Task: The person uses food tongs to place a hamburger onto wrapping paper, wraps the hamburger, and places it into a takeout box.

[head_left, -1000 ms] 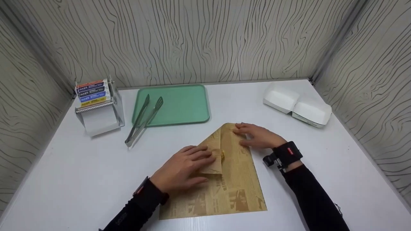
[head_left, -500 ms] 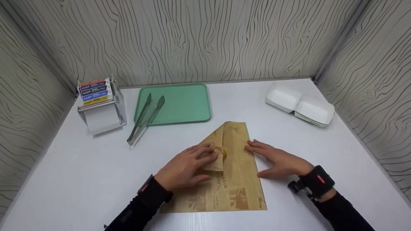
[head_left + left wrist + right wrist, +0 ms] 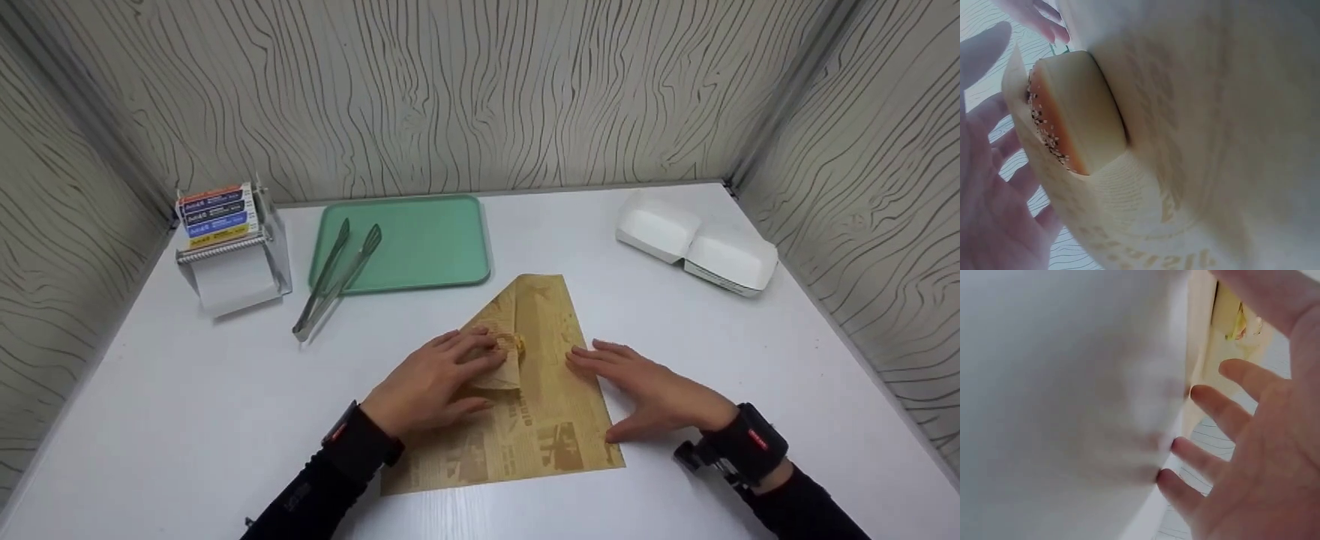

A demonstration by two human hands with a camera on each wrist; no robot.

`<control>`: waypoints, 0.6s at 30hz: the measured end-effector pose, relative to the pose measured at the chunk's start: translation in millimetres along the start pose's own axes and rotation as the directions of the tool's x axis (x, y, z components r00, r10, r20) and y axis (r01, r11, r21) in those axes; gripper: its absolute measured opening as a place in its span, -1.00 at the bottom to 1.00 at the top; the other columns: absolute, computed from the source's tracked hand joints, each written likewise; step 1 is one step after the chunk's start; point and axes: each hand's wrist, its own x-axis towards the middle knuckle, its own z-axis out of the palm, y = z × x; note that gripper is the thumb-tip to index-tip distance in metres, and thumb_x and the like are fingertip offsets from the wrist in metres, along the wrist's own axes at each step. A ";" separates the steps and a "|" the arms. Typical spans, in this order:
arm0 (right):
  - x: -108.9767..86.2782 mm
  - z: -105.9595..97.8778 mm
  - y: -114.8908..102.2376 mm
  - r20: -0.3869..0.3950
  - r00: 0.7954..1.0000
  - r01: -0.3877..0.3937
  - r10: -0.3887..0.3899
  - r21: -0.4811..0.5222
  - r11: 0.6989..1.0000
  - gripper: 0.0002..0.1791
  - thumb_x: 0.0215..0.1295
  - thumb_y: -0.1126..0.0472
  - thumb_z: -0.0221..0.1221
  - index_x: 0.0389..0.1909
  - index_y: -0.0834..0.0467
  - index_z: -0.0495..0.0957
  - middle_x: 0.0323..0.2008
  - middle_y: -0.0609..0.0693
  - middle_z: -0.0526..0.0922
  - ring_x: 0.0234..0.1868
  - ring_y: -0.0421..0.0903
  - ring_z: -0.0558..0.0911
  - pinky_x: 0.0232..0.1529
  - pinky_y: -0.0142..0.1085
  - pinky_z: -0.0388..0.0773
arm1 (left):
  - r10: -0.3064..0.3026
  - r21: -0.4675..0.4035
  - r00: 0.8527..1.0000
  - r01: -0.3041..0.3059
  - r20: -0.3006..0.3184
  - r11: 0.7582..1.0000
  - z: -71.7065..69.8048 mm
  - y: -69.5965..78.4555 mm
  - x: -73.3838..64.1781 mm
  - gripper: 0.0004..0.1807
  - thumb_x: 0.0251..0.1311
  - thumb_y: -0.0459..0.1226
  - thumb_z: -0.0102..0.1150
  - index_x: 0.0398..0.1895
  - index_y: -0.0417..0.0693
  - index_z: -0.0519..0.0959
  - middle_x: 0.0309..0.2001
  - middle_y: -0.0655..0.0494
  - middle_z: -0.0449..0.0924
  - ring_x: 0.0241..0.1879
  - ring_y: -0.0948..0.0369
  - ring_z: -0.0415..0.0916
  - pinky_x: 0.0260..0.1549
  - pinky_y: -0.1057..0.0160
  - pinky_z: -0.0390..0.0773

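Observation:
A brown newsprint wrapping paper lies on the table, its left side folded over into a pointed flap. My left hand rests on that flap with fingers spread. Beneath it, the left wrist view shows a bun topped with black and white seeds. Only a small yellow bit of the filling peeks out at the fold in the head view. My right hand has its fingertips at the paper's right edge, thumb apart from the fingers and near the lower right corner.
At the back stands a green tray, with metal tongs lying partly over its left side. A dispenser with a white roll is at the back left. An opened white food box sits at the back right.
My right hand has moved from the paper's upper right corner down along its right edge. The paper has shifted slightly away from me. My left hand stays on the flap.

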 end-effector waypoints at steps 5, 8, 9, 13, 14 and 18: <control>-10.8 -16.6 14.3 0.053 0.997 -0.066 0.063 0.074 0.995 0.04 0.06 0.21 0.52 0.59 0.05 0.25 0.62 0.13 0.14 0.59 0.29 0.12 0.55 -0.10 0.15 | -0.004 -0.006 1.000 0.004 0.010 1.000 0.9 0.5 0.9 -0.29 0.39 0.12 0.23 0.52 0.09 0.40 0.50 0.06 0.36 0.60 0.10 0.12 0.54 0.03 0.19; -13.3 -23.7 21.3 0.015 0.989 -0.151 0.150 0.030 0.988 -0.09 0.07 0.16 0.54 0.49 0.05 0.41 0.61 0.15 0.18 0.59 0.31 0.12 0.49 0.16 0.21 | 0.002 0.002 1.000 -0.002 0.008 1.000 0.2 0.4 1.2 -0.30 0.40 0.11 0.23 0.53 0.09 0.39 0.50 0.06 0.35 0.60 0.10 0.12 0.54 0.03 0.20; -13.0 -24.6 22.7 -0.009 0.987 -0.162 0.162 0.015 0.987 -0.14 0.04 0.14 0.56 0.43 0.06 0.49 0.59 0.15 0.23 0.58 0.31 0.14 0.46 0.25 0.22 | 0.008 0.007 1.000 -0.008 0.002 1.000 0.1 0.3 1.2 -0.30 0.40 0.11 0.23 0.53 0.09 0.40 0.49 0.06 0.36 0.60 0.09 0.13 0.53 0.02 0.21; -6.2 -19.0 19.8 -0.056 0.988 -0.145 0.144 -0.014 0.989 -0.42 -0.05 0.10 0.61 0.10 -0.06 0.76 0.49 0.06 0.43 0.54 0.27 0.26 0.40 0.26 0.31 | 0.024 0.024 1.000 -0.023 -0.020 0.999 -0.6 -0.4 0.4 -0.31 0.38 0.09 0.26 0.50 0.07 0.43 0.47 0.05 0.38 0.57 0.08 0.17 0.50 -0.01 0.25; -3.5 -16.1 17.3 -0.054 0.991 -0.126 0.126 -0.012 0.992 -0.47 -0.05 0.10 0.61 0.04 -0.11 0.78 0.47 0.03 0.46 0.54 0.25 0.28 0.40 0.25 0.33 | 0.024 0.027 1.000 -0.024 -0.020 0.999 -0.7 -0.5 0.1 -0.31 0.38 0.10 0.26 0.50 0.07 0.43 0.47 0.05 0.39 0.57 0.09 0.18 0.50 -0.01 0.26; 4.1 -4.7 5.8 0.001 1.000 -0.027 0.027 0.000 1.000 -0.49 0.01 0.04 0.57 0.07 -0.21 0.76 0.52 -0.01 0.38 0.57 0.25 0.21 0.40 0.26 0.31 | 0.013 0.032 1.000 -0.013 -0.009 0.999 -1.0 -0.3 -0.1 -0.32 0.39 0.11 0.23 0.50 0.10 0.44 0.48 0.07 0.38 0.57 0.12 0.18 0.51 0.01 0.25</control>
